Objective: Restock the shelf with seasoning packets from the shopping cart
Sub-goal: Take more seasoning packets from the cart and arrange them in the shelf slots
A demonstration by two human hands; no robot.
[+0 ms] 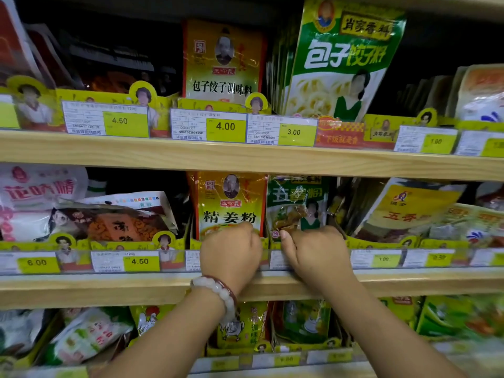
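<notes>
My left hand (231,252) is curled at the foot of the yellow ginger-powder packet (230,204), fingers gripping its bottom edge at the front edge of the middle shelf (109,289). My right hand (313,251) pinches the lower corner of the green five-spice packet (297,203) just beside it. To seat them well, I judge I should push each packet straight down behind its cardboard tray lip, upright, label forward, aligned above its price tag. Counted: two packets in hand, one per hand; three shelves visible. The cart is out of view.
</notes>
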